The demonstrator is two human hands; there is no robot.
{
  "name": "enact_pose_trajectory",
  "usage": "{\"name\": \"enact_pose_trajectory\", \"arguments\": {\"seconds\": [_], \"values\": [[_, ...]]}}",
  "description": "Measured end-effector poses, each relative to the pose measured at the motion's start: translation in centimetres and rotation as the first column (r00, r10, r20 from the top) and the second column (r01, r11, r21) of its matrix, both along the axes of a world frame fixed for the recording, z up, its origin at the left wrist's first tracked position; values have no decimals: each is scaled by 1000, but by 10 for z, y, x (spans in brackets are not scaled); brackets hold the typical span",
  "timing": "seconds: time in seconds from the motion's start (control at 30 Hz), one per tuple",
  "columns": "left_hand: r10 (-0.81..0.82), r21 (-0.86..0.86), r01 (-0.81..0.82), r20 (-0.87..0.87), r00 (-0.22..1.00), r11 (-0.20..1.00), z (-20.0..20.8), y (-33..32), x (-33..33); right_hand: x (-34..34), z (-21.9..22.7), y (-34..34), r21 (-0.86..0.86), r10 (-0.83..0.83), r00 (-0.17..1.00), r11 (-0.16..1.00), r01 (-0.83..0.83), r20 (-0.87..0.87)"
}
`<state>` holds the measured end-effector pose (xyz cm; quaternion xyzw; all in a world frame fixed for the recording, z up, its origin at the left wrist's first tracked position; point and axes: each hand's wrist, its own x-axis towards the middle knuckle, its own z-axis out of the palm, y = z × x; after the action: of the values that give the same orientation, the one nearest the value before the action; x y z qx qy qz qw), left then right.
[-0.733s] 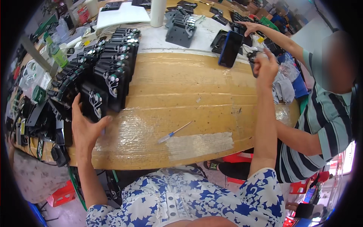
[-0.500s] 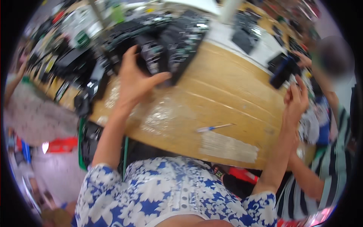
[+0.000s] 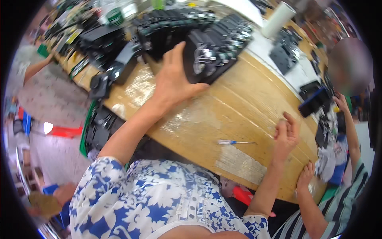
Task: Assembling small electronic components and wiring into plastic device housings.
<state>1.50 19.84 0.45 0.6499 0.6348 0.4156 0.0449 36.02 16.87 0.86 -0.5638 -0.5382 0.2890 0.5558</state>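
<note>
My left hand (image 3: 174, 79) reaches over the table with thumb and fingers spread wide. It is at the near end of a row of black box-shaped devices (image 3: 221, 49) with shiny parts and thin white wires; whether the fingers touch them I cannot tell. Another curved row of black devices (image 3: 165, 26) stands behind. My right hand (image 3: 286, 135) is raised over the right side of the table, fingers loosely bent and apart, with nothing visible in it. Between my hands, nearer to me, lies a screwdriver (image 3: 234, 142) with a blue and clear handle.
A light rectangular patch (image 3: 240, 165) is on the wooden table (image 3: 238, 107) by its front edge. At right, a co-worker in a striped top has one hand (image 3: 305, 175) on the table, another by a dark blue device (image 3: 314, 102). A green-rimmed crate (image 3: 85, 131) stands below left.
The view has shifted. My right hand has moved left and nearer to me, away from the dark blue device. My left hand stays spread beside the black devices.
</note>
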Motion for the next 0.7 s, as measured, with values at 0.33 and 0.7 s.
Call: {"name": "enact_pose_trajectory", "arguments": {"seconds": [0.33, 0.7], "values": [[17, -36, -13, 101, 995, 999, 6, 9, 22, -17, -4, 3, 6, 116, 969, 993, -120, 218], [13, 37, -18, 115, 993, 999, 8, -17, 33, -28, 21, -11, -29, 632, 485, 626, -779, 605]]}}
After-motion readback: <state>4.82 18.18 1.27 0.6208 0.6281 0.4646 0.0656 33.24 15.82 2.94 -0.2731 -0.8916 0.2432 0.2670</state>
